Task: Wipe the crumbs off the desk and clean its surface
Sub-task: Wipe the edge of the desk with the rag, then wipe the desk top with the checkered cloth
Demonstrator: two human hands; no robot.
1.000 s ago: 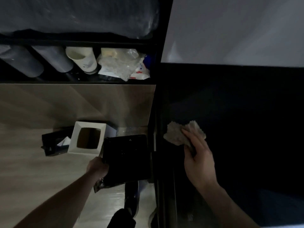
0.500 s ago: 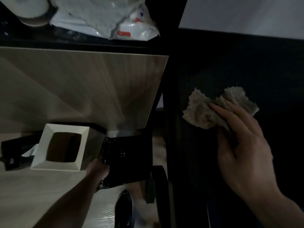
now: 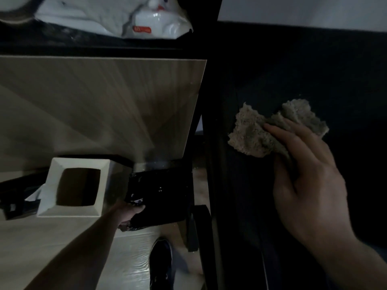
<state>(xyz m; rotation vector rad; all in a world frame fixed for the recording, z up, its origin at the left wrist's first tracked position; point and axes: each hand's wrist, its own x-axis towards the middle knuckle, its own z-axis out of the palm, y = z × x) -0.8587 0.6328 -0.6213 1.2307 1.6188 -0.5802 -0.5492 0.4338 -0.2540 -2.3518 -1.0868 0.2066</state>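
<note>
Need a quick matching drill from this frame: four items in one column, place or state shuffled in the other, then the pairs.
Items:
1. cloth
2. black bag
3. white box
4. shoe

Places or states:
A. on the floor, near the frame's bottom edge
B. open top, left of the bag
C. under the right hand, on the dark desk
D. gripped at its edge by the left hand

Pairs: 1-C, 2-D, 3-B, 4-A

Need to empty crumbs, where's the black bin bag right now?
Lower middle of the head view: the black plastic bin bag sits right of the white square box, gripped by the left hand.
</note>
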